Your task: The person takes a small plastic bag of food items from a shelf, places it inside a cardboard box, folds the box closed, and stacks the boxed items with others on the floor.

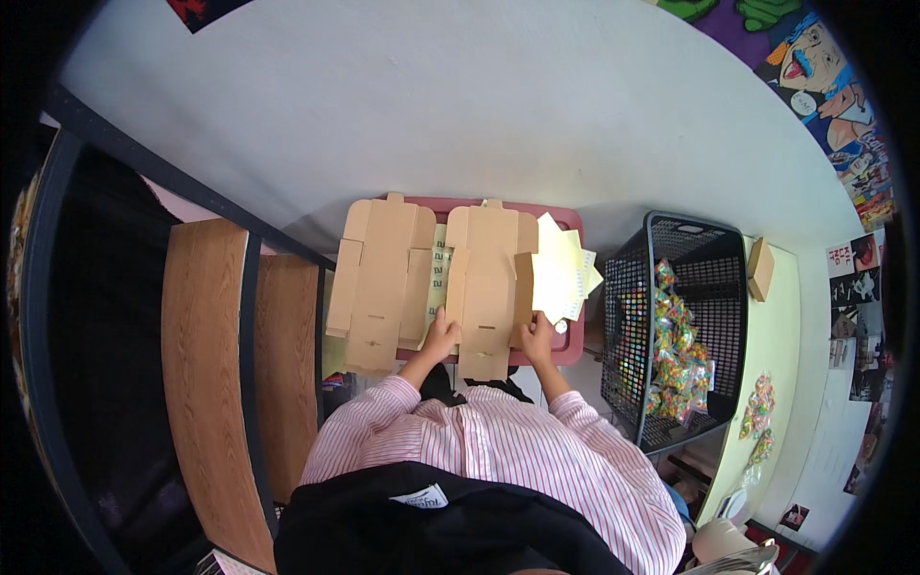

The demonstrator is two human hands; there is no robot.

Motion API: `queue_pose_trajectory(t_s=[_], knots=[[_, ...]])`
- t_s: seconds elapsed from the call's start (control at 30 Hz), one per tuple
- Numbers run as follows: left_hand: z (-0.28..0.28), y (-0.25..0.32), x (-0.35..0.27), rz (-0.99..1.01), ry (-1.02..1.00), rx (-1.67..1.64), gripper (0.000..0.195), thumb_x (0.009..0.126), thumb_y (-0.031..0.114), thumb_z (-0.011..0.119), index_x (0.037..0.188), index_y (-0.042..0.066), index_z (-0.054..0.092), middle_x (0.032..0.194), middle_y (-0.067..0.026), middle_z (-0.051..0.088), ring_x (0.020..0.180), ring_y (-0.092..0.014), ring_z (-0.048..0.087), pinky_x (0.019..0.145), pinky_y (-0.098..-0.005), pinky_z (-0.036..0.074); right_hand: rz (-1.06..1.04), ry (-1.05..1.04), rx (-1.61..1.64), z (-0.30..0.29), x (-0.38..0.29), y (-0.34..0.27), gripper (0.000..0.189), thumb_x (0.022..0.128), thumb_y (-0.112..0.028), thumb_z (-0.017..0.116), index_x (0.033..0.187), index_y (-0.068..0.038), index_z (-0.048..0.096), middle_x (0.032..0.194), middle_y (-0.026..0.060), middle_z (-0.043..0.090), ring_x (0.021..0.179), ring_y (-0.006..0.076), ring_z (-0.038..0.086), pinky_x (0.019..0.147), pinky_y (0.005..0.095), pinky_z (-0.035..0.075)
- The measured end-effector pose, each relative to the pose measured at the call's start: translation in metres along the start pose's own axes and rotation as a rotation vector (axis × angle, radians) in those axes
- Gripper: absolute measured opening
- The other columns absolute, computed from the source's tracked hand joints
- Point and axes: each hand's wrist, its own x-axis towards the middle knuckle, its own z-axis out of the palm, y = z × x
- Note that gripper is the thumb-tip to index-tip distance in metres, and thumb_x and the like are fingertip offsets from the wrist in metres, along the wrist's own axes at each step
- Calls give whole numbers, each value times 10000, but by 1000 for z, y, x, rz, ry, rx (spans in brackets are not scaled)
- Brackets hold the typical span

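Observation:
A die-cut cardboard box blank (491, 287) lies before me with its two long side flaps folded partly up. My left hand (440, 336) grips the lower end of its left flap. The right flap's lower end is held in my right hand (535, 338). Just left of it lies a second flat cardboard blank (384, 280), its flaps spread. Both rest over a red plastic lid (575, 341). Printed yellowish sheets (438, 277) show between the blanks, and pale yellow sheets (557, 269) fan out at the right, partly covered by the blank.
At the right stands a black plastic basket (650, 345) holding several clear bags of colourful pieces (675, 352). Beyond it, a pale ledge (776, 338) carries a small cardboard box (760, 269) and more bags (758, 410). Wooden shelves (208, 359) with dark frames stand left. A wall (431, 108) rises ahead.

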Motion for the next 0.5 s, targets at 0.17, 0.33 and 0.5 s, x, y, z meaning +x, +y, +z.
queue_pose_trajectory(t_s=[0.17, 0.33, 0.5], knots=[[10, -42, 5, 79, 214, 266, 583, 724, 106, 535, 1216, -8, 244, 1069, -223, 456, 1010, -324, 463, 869, -371, 369, -138, 94, -127, 19, 15, 54, 361, 689, -56, 552, 1028, 24, 456, 882, 191, 573, 784, 276, 581, 675, 336, 470], [-11, 4, -23, -204, 103, -35, 470, 764, 14, 465, 1209, 20, 312, 1023, -177, 490, 952, -254, 504, 830, -321, 414, -101, 90, 10, 1, -2, 51, 299, 721, -9, 520, 1012, 8, 452, 740, 122, 552, 682, 181, 564, 584, 296, 453], [-22, -34, -31, 23, -46, -173, 432, 790, -51, 407, 1204, 70, 399, 997, -119, 543, 907, -207, 546, 809, -282, 433, -345, -19, -22, -10, -1, 79, 191, 700, 58, 489, 867, 6, 565, 767, 112, 572, 643, 189, 569, 553, 280, 459]])
